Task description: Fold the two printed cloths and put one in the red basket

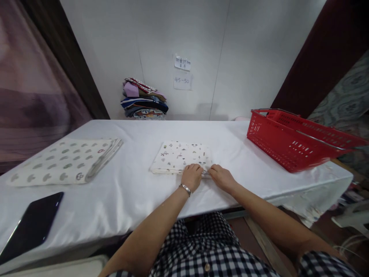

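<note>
My left grip (192,177) and right grip (223,177) are both on the folded cloth (181,154), which lies flat on the white-covered desk (141,150) in front of me. The left fingers bend over its near edge; the right ones meet its near right corner. Both grips are partly curled, but my thumbs are hard to make out, so I cannot tell whether either is closed on the fabric. My fingers cover part of that corner, and the small grey and dark motifs there are lost.

Beyond the cloth, on the wall (248,50), a sheet (183,81) reads "45-50" in handwriting. The slip (182,62) above it carries handwritten Chinese characters too small for me to read surely. Beyond and left of the cloth is a fabric pile (144,100). Left of the cloth lies a mushroom-print cloth (65,161); nearer me than that, a black device (33,223) is cut off by the frame, its screen dark. Right of the cloth stands a red basket (276,140).
</note>
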### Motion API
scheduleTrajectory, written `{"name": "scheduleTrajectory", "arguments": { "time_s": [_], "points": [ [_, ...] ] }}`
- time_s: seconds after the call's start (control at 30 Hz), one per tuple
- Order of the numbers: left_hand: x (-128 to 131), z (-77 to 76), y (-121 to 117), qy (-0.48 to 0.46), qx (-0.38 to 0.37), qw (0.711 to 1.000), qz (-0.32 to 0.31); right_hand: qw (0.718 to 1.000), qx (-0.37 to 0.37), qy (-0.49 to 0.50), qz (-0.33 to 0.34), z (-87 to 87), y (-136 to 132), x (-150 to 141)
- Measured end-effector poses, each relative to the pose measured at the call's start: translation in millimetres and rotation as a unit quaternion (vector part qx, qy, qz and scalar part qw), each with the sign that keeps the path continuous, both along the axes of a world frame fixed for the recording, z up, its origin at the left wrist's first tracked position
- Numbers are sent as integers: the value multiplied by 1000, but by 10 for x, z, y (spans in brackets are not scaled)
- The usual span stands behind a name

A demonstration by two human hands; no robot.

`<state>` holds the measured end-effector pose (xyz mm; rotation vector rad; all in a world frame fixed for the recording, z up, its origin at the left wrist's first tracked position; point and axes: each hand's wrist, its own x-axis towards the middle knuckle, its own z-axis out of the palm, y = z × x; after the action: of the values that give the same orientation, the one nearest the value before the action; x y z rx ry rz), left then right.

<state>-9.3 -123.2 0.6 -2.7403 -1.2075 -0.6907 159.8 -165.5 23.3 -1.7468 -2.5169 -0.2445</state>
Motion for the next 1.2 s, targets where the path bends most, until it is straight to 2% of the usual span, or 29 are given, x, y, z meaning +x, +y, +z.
{"name": "scheduleTrajectory", "arguments": {
  "time_s": [0.23, 0.5, 0.77, 1.03, 1.2],
  "points": [
    [-205, 6, 75, 71, 39, 996, -31, 1000, 4, -9, 18, -10, -18, 4],
    [-272, 10, 47, 40, -8, 999, -10, 1000, -13, 10, 25, -54, -15, 37],
    [-422, 71, 43, 34, -10, 999, -6, 999, -30, 36, 21, -9, -42, 18],
    [-696, -39, 36, 6, -9, 1000, 24, 999, -32, 16, 25, 7, -44, 25],
    [-726, -76, 21, -16, -12, 999, 31, 998, -42, 10, 43, 106, -41, 33]
  ]
}}
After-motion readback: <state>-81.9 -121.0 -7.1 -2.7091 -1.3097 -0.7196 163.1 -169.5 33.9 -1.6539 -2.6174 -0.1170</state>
